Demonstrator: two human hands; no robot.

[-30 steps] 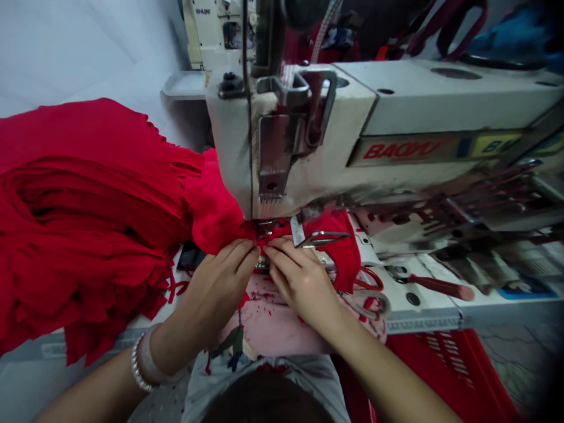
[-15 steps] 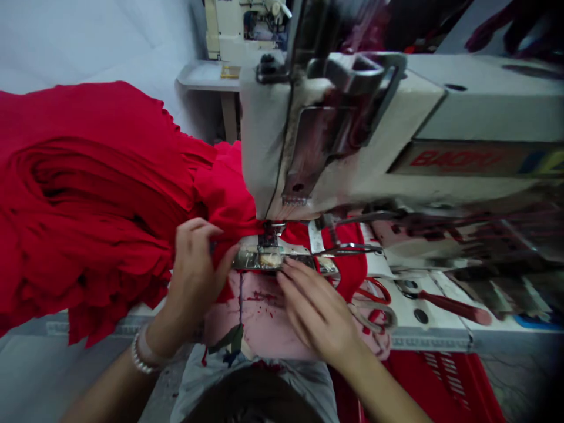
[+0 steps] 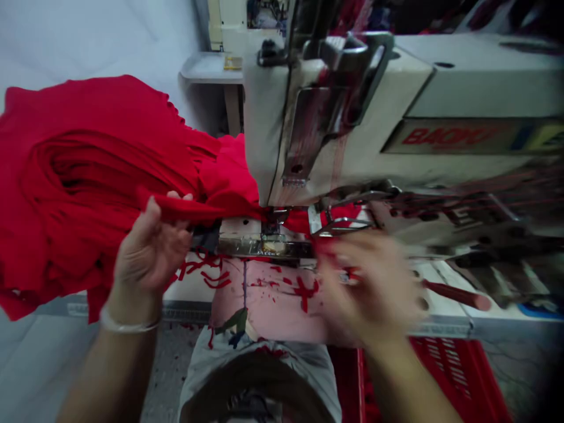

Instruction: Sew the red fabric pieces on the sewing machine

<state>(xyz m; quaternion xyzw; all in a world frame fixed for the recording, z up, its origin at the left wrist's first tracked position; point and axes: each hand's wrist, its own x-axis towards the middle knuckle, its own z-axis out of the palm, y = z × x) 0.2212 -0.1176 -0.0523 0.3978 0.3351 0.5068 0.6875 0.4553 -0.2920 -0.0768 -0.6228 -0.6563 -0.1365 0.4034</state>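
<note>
Red cloth point(image 3: 198, 210): stretched left from under the sewing machine point(image 3: 414, 88) foot.
Left hand point(image 3: 147, 252): grip closed on the cloth; keep the pull level, gentle.
Right hand point(image 3: 374, 288): blurred over the table point(image 3: 445, 325); grip unclear.

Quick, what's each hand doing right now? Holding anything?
Left hand: closed, pinching a fold of red cloth.
Right hand: motion-blurred in front of the sewing machine; cannot tell.
</note>
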